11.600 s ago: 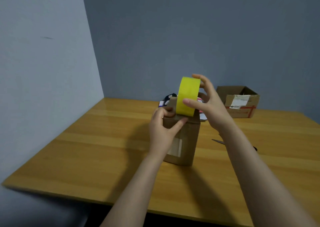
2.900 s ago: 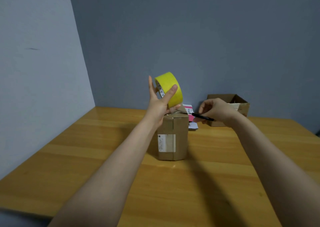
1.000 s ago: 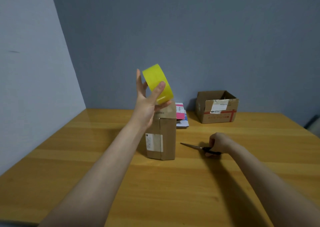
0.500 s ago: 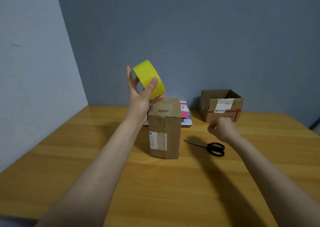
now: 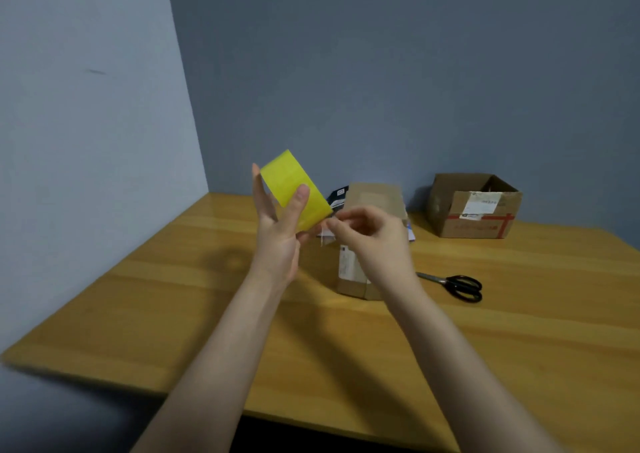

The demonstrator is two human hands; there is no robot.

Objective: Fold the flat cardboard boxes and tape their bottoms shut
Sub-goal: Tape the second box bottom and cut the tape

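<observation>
Tape roll [image 5: 296, 191] is held up above the counter [image 5: 173, 300], just left of the upright folded box [image 5: 372, 241]. Step looks like picking the tape's free end: best to catch the edge with a nail, peel slowly and keep the strip flat and straight so it doesn't fold or stick to itself. Left hand [image 5: 280, 231] half open, thumb and fingers clamping the roll. Right hand [image 5: 367, 236] curled, fingertips pinching at the roll's lower edge. Scissors [image 5: 457, 286] lie right of the box.
</observation>
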